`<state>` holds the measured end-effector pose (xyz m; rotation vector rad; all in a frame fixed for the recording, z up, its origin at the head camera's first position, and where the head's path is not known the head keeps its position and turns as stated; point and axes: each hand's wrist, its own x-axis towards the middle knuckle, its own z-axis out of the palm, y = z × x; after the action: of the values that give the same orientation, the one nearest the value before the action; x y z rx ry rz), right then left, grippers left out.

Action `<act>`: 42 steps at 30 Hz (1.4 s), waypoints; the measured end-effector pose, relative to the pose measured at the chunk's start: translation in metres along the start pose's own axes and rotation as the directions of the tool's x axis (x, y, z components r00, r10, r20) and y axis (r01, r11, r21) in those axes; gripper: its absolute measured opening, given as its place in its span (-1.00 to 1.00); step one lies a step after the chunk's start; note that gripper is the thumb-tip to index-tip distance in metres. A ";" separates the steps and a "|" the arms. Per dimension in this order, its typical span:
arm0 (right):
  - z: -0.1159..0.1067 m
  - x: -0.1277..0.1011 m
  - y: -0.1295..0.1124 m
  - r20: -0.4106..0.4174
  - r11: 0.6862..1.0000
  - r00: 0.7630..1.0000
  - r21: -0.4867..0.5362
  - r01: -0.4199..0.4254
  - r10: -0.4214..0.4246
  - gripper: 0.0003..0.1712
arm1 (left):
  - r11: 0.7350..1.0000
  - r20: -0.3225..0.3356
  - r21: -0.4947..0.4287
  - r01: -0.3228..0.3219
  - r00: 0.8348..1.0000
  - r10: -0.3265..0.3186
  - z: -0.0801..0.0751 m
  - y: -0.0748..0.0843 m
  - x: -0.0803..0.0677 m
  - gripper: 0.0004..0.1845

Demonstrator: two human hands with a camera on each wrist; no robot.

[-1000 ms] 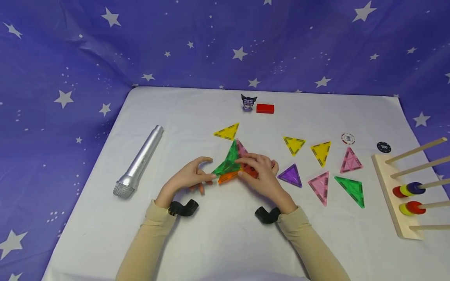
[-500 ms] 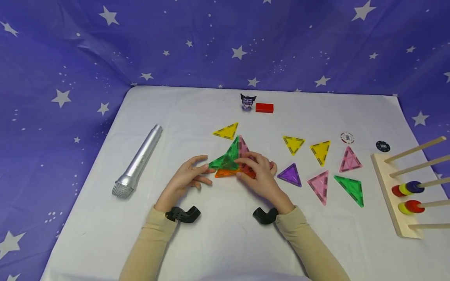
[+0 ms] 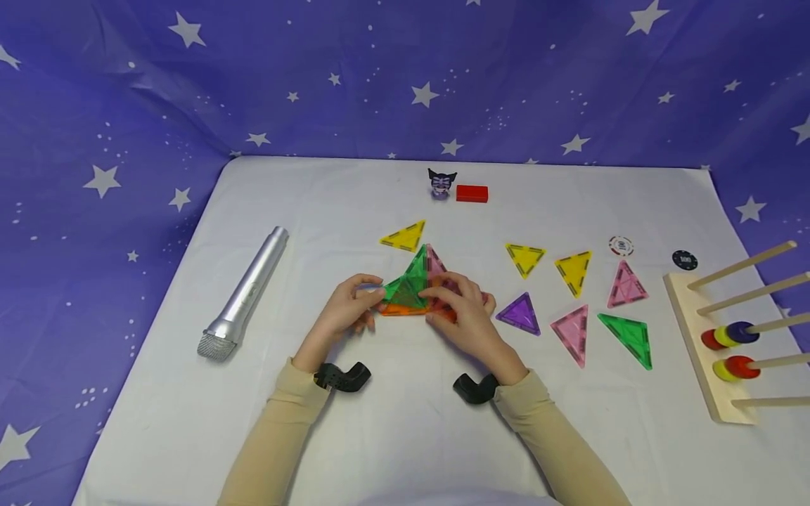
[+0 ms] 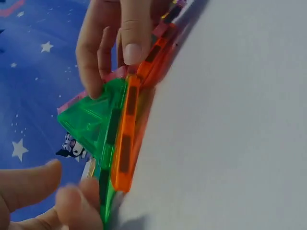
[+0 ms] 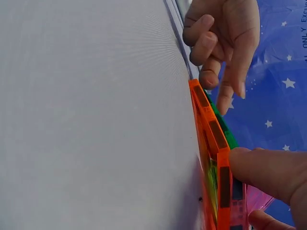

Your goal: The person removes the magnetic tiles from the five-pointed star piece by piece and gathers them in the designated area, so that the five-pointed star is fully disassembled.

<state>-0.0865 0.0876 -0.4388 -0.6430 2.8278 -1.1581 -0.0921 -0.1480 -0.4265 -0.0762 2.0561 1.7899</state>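
A cluster of translucent magnetic tiles lies at table centre: green triangles (image 3: pixel 415 273), a pink one (image 3: pixel 436 263) and orange ones (image 3: pixel 400 309) along the near edge. My right hand (image 3: pixel 465 309) grips the cluster's right part, its thumb at the near edge and index finger over the green and pink tiles, hiding some of them. At the left corner my left hand (image 3: pixel 344 306) is beside the green tile, fingers loosely bent. In the left wrist view a left fingertip (image 4: pixel 88 189) meets the green edge (image 4: pixel 103 191), while the thumb (image 4: pixel 53 170) stands apart.
Around the cluster lie yellow (image 3: pixel 405 236), purple (image 3: pixel 520 314), pink (image 3: pixel 571 334) and green (image 3: pixel 629 337) triangles. A silver microphone (image 3: pixel 247 292) lies left. A wooden peg rack (image 3: pixel 702 344) and poker chips (image 3: pixel 621 245) are right. Behind stand a small figurine (image 3: pixel 441 184) and red block (image 3: pixel 472 194).
My left hand has risen and come back toward the cluster's left corner. The orange tiles' near edge has turned to lie more level. My right hand keeps its grip.
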 end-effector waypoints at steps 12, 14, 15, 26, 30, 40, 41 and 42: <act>-0.004 -0.001 -0.005 -0.023 1.000 1.000 -0.022 0.004 -0.004 -0.63 | 0.894 -0.117 0.446 -0.031 0.989 0.093 0.003 0.009 0.000 -0.49; -0.005 0.000 -0.005 -0.037 1.000 0.999 -0.013 0.007 -0.007 -0.63 | 0.894 -0.102 0.447 -0.026 0.992 0.080 0.003 0.010 0.001 -0.48; -0.006 0.000 -0.005 -0.045 1.000 0.999 -0.006 0.010 -0.011 -0.62 | 0.894 -0.097 0.448 -0.021 0.993 0.072 0.003 0.010 0.001 -0.47; -0.012 0.004 -0.001 -0.138 0.985 0.988 0.142 0.095 -0.075 -0.66 | 0.904 0.016 0.426 -0.036 0.999 0.032 0.006 0.005 0.006 -0.53; -0.010 0.004 -0.001 -0.149 0.986 0.986 0.132 0.098 -0.078 -0.67 | 0.892 -0.004 0.451 -0.021 1.000 0.025 0.009 0.003 0.007 -0.56; -0.003 0.003 -0.004 -0.163 0.996 0.983 0.030 0.086 -0.080 -0.68 | 0.888 -0.040 0.459 -0.026 0.998 0.050 0.013 0.007 -0.001 -0.60; -0.002 0.003 -0.004 -0.165 0.996 0.983 0.028 0.084 -0.079 -0.68 | 0.887 -0.043 0.460 -0.030 0.997 0.056 0.013 0.007 -0.002 -0.61; -0.002 0.003 -0.004 -0.165 0.996 0.983 0.027 0.082 -0.077 -0.68 | 0.890 -0.044 0.455 -0.032 0.997 0.058 0.013 0.007 -0.003 -0.61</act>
<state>-0.0877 0.0848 -0.4342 -0.6959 2.9330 -1.3278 -0.0883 -0.1353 -0.4206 0.0577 2.4809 1.2941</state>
